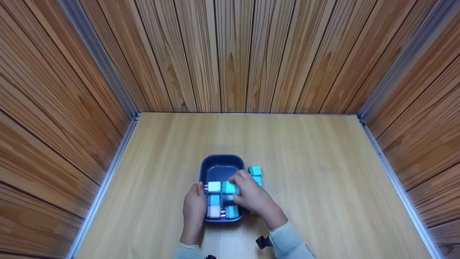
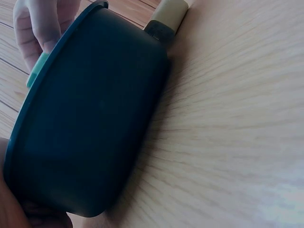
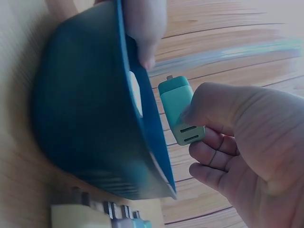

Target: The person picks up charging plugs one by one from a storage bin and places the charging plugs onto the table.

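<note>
Left hand is clamped on the tub, a green charger is pinched by the right hand, several chargers are already inside, others seemingly left by its right edge.

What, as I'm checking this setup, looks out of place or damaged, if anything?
Nothing stands out. The blue bin, held by the left hand, and the turquoise charger in the right hand show no visible damage. Some chargers sit outside, beside the bin, but they look lined up rather than spilled.
</note>
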`<state>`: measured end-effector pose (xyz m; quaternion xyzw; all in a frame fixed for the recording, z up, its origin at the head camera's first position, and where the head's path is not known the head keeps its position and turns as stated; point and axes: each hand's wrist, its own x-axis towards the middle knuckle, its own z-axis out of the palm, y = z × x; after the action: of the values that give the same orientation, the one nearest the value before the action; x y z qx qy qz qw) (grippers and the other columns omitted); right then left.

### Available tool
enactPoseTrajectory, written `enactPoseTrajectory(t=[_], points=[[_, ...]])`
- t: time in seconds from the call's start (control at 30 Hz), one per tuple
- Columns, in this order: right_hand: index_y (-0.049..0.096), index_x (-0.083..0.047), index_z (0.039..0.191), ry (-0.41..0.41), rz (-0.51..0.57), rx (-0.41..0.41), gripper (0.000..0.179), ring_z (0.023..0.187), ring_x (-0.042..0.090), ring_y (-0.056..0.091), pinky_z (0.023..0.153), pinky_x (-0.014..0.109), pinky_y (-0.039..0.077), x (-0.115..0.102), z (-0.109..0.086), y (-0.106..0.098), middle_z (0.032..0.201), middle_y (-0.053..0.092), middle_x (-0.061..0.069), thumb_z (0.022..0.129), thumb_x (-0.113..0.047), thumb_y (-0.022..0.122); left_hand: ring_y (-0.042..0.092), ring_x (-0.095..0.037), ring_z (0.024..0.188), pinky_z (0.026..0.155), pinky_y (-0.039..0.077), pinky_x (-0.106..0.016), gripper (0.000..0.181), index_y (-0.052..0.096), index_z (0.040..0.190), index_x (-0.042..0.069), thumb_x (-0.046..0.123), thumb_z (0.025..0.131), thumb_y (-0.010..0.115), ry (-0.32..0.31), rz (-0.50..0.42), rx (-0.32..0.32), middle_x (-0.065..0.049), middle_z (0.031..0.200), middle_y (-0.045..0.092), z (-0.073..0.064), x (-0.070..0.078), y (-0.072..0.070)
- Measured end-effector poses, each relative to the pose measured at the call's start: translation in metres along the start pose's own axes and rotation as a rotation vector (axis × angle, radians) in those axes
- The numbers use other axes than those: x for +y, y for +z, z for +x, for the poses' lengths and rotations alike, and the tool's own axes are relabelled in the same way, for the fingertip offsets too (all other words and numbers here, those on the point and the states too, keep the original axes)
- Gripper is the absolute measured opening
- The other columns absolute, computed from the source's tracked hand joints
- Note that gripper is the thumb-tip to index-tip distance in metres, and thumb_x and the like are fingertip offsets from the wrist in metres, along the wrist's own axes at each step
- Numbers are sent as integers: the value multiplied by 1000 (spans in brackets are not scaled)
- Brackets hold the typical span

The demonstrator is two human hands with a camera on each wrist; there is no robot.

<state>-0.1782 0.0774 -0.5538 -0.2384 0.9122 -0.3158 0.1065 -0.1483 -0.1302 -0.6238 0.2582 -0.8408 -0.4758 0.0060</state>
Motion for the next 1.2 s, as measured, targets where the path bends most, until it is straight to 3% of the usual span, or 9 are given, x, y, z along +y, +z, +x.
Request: enactPoseTrajectory(t=[0.27, 0.53, 0.77, 1.03, 1.2], points=[[60, -15, 132, 21, 9, 60, 40, 118, 14, 50, 102, 36, 51, 8, -4, -17, 133, 50, -2, 94, -21, 71, 56, -22, 79, 66, 42, -34, 51, 66, 113, 13, 53, 109, 33, -7, -9, 2, -5, 86, 61, 1, -1, 0], [63, -11, 127, 43, 18, 170, 41, 110, 15, 51, 91, 33, 54, 25, -15, -29, 125, 52, -1, 87, -9, 69, 52, -22, 72, 60, 38, -34, 48, 64, 105, 13, 50, 110, 34, 2, -4, 18, -4, 77, 51, 0, 1, -1], [63, -12, 129, 108, 18, 184, 44, 114, 18, 52, 99, 39, 52, 37, -24, -37, 129, 52, -1, 86, -12, 75, 53, -22, 74, 61, 39, -34, 48, 64, 108, 14, 51, 110, 33, -8, -9, 16, -5, 81, 56, -1, 1, -1], [64, -9, 127, 71, -2, 192, 44, 121, 21, 56, 106, 43, 48, 48, -37, -34, 130, 55, 3, 87, -18, 81, 55, -22, 77, 63, 41, -34, 49, 65, 110, 15, 52, 110, 33, -20, -19, 3, -5, 82, 57, 0, 0, -1], [64, -11, 128, 105, -8, 187, 44, 121, 18, 56, 106, 40, 48, 53, -45, -38, 130, 54, 0, 87, -14, 78, 58, -22, 82, 68, 45, -33, 50, 65, 114, 16, 53, 109, 32, -40, -26, -9, -4, 89, 63, 0, 1, 0]])
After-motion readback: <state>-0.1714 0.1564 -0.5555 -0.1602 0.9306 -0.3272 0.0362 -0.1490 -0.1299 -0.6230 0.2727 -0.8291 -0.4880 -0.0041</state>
